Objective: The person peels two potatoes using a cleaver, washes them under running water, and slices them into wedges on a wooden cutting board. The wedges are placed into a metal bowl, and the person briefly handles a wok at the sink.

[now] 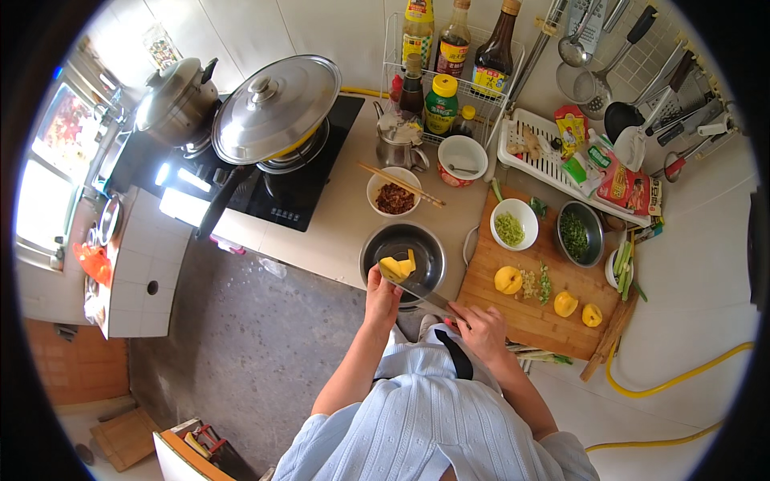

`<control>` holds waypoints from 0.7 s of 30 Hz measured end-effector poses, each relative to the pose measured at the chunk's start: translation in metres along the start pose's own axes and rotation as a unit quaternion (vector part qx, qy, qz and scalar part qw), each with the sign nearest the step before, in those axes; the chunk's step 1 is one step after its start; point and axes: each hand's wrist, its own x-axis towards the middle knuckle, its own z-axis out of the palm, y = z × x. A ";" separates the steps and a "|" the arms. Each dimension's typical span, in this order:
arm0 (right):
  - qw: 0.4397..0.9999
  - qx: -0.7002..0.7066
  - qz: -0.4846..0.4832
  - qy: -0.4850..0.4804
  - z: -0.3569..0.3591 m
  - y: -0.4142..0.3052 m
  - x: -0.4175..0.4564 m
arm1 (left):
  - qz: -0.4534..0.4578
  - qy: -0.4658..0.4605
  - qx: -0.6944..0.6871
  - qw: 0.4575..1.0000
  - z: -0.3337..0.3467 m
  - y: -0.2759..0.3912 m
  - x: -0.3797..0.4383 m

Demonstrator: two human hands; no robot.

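Observation:
My right hand point(484, 333) grips the handle of a kitchen knife point(424, 293), whose blade points to the upper left. At the blade's far end, my left hand point(383, 300) holds a peeled yellow piece of vegetable point(391, 269), probably potato. Its fingers partly hide that piece. Both the piece and the blade are over a steel bowl point(437, 249) at the counter's front edge. More cut yellow pieces point(409, 263) show there; whether they lie in the bowl or against the blade I cannot tell.
On the wooden cutting board point(481, 294) lie peeled yellow vegetables point(508, 280), chopped bits and bowls of greens point(574, 234). Chopsticks point(415, 189) rest across a bowl of dark reddish food point(394, 199). At left, a lidded wok point(277, 108) sits on the stove, its handle point(219, 207) jutting forward.

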 end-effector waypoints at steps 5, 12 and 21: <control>1.000 -0.012 -0.002 0.004 0.000 -0.003 0.002 | -0.001 0.021 -0.006 1.000 0.000 -0.002 -0.001; 1.000 -0.018 0.002 0.007 0.004 -0.003 -0.001 | 0.033 0.044 0.005 0.998 0.005 -0.005 -0.003; 1.000 0.008 0.025 0.010 0.008 0.004 -0.006 | 0.059 0.031 0.094 0.993 0.012 0.003 -0.008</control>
